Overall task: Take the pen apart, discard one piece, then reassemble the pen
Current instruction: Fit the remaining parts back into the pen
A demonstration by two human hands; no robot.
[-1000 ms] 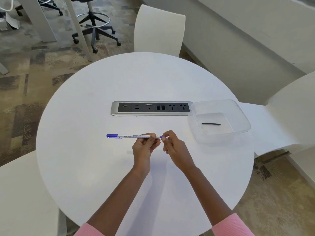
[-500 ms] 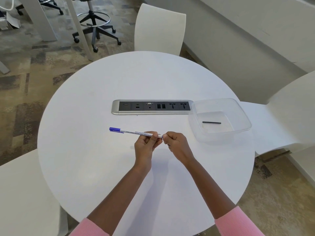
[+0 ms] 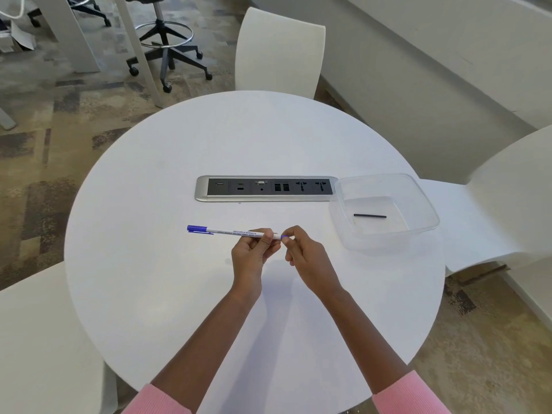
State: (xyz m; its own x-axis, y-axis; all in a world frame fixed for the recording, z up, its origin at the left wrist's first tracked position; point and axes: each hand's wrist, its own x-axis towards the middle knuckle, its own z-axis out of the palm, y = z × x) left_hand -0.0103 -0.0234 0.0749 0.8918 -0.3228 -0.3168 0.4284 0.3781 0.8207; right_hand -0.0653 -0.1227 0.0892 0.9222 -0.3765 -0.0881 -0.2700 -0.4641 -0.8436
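Observation:
A white pen (image 3: 227, 231) with a blue cap at its left end is held level above the round white table (image 3: 149, 279). My left hand (image 3: 254, 252) grips the barrel near its right end. My right hand (image 3: 304, 252) pinches a small blue end piece (image 3: 283, 237) at the pen's right tip with thumb and forefinger. A thin black rod (image 3: 369, 216) lies inside a clear plastic container (image 3: 424, 201) at the table's right edge, apart from both hands.
A silver and black socket panel (image 3: 265, 188) is set in the table's middle, just behind the pen. White chairs stand at the far side (image 3: 280, 52), at the right (image 3: 493, 198) and at the near left (image 3: 35, 339). A wheeled stool (image 3: 165, 46) stands on the carpet beyond.
The pen stays in both hands with the same grip. Its capped end has tipped slightly up and away, and the right fingers have shifted on the blue end piece.

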